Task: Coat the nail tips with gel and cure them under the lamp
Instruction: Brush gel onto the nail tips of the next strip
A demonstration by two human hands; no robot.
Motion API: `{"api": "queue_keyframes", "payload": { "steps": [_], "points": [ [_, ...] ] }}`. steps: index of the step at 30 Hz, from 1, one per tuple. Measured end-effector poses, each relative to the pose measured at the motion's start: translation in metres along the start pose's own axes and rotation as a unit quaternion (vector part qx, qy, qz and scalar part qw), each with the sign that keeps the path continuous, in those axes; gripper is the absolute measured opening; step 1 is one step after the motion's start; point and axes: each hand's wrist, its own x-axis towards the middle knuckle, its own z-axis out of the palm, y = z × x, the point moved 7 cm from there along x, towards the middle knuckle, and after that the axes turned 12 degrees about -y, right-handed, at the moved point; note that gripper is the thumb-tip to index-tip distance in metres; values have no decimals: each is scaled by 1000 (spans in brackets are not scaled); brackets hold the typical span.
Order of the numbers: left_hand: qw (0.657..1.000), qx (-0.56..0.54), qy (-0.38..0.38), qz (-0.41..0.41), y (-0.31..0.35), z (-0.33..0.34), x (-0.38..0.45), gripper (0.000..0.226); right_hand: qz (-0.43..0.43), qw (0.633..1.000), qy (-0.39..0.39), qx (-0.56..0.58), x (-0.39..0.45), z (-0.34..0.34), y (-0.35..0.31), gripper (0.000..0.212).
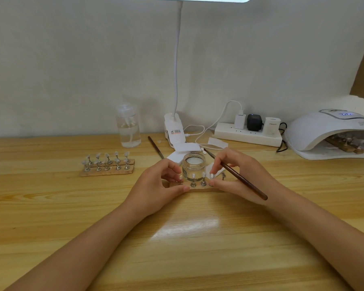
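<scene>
Step in hand, as judged: positioning the near stand [198, 186] of nail tips [203, 175] before coating. The left hand [156, 185] pinches its left end. The right hand [237, 177] pinches the right end, its fingers [215, 168] also holding a brush [245, 181]. Next: load the brush from the open jar [193, 165] just behind. The tabletop [187, 238] is pale wood; the curing lamp [332, 133] sits far right, another stand inside, against a white wall.

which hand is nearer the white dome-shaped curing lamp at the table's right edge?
Right. The right hand, gripping a dark wooden brush, lies left of the white dome-shaped curing lamp with bare table between. The left hand is farther left, beyond the clear glass jar.
</scene>
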Motion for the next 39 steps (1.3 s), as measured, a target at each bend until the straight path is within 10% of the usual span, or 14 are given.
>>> {"api": "queue_keyframes", "payload": {
  "steps": [22,31,39],
  "points": [
    [967,168,66,182,43,-2,-14,16,-110,986,119,24,-5,13,-46,28],
    [981,37,127,141,30,-16,-13,9,-2,946,187,266,-5,-23,-21,43],
    [985,10,125,119,27,-19,-12,11,83,982,132,111,36,-32,-8,28]
  ]
}}
